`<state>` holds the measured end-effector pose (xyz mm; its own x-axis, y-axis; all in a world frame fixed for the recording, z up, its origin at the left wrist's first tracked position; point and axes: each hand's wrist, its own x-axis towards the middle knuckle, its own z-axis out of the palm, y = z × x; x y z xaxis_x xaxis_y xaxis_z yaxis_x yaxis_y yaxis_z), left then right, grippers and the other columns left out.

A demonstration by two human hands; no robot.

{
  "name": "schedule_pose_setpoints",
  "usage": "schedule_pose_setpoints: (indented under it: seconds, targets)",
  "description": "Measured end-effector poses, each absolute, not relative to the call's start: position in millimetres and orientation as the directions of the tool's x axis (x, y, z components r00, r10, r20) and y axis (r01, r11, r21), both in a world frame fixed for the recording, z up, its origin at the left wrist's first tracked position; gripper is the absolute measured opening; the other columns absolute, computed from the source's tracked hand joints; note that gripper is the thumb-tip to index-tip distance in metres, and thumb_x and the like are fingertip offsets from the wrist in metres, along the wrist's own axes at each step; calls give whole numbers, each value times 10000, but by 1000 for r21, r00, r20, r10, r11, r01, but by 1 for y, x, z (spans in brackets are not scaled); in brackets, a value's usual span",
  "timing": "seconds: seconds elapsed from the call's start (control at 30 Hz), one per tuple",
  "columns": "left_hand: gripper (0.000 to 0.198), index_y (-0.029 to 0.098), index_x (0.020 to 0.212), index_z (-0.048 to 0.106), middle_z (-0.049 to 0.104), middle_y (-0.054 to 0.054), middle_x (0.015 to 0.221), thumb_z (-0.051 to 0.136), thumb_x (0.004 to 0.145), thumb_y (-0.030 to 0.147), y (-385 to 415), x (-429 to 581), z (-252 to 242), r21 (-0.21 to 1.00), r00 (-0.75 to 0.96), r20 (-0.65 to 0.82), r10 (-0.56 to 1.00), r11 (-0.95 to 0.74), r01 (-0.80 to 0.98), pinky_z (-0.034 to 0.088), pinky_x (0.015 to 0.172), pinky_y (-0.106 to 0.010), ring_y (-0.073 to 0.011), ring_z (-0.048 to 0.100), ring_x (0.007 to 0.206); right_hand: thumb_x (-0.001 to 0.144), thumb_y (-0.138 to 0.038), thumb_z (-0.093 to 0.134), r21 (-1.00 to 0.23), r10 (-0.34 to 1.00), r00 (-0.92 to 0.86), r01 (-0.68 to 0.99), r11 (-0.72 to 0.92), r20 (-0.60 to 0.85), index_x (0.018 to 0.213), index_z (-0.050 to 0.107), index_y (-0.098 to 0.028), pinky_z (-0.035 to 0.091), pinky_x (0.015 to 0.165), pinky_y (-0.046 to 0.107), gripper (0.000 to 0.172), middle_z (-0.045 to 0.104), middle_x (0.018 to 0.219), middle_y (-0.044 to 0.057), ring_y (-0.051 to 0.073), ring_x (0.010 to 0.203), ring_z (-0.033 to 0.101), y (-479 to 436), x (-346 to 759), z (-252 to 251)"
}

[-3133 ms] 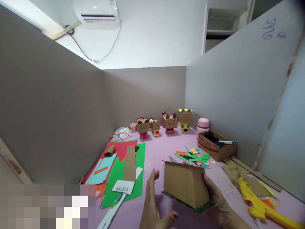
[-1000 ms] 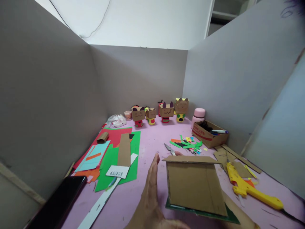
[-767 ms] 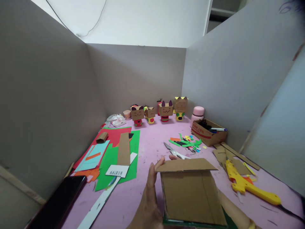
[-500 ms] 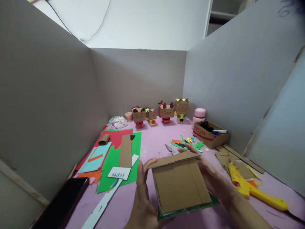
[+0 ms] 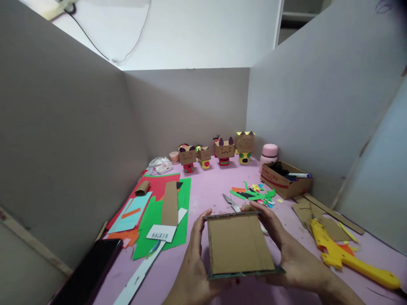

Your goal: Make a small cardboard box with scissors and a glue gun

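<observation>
Between my two hands is a brown cardboard box (image 5: 240, 243), its flat square face turned up toward me and dark green showing along its near edge. My left hand (image 5: 199, 262) grips the left side, thumb and fingers around the edge. On the opposite side my right hand (image 5: 286, 250) holds it too, fingertips at the far corner. The box's underside is hidden. Just beyond it on the purple table lies a craft knife (image 5: 231, 203). To the right rests a yellow hot glue gun (image 5: 346, 254) on cardboard scraps (image 5: 330, 224).
Several cardboard-headed figures (image 5: 224, 150) stand at the back, near a pink bottle (image 5: 269, 154). A small carton (image 5: 286, 182) holds pens. Green paper scraps (image 5: 257, 195) lie mid-table. At left are coloured sheets (image 5: 181, 233), a white strip (image 5: 140, 271) and a phone (image 5: 92, 271).
The box has tilted and lowered, so the strip or flap along its far top edge no longer shows. My right hand has shifted its hold on the right side.
</observation>
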<state>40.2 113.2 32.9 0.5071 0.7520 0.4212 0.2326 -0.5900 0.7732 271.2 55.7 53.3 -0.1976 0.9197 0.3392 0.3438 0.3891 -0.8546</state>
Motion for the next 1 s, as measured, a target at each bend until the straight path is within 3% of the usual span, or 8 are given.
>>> schedule_pose_setpoints:
  seconds: [0.2,0.57,0.77,1.0]
  targets:
    - [995,280,1380,128,294,-176,1431,759,618,384,110,35,40,629,493,563,664,-730,266,317,1031,-590,-345,288,1330,662,-267,774,-741,876,-211,470,480,434,1331,164,-419,233,1103,440,918,277,1444,16,282,1351,225,53,268,58]
    - [947,173,1375,223,394,-182,1376,758,612,343,114,38,38,472,436,731,525,-851,233,372,1042,-412,-277,362,1300,661,-178,765,-760,853,-209,388,522,479,1317,188,-446,261,1089,432,914,271,1425,8,291,1343,237,51,272,49]
    - [929,153,1378,216,394,-194,1369,738,637,355,115,36,32,457,427,733,529,-848,267,376,1038,-414,-276,370,1292,673,-203,759,-747,852,-218,410,523,476,1309,193,-445,247,1101,419,885,282,1426,2,263,1347,237,53,269,50]
    - [904,158,1382,157,347,-196,1335,706,682,319,113,40,36,370,419,767,485,-869,328,333,1056,-453,-279,322,1299,673,-268,762,-781,918,-162,483,395,363,1413,-47,-401,108,1121,506,1104,24,1541,3,267,1400,54,59,268,48]
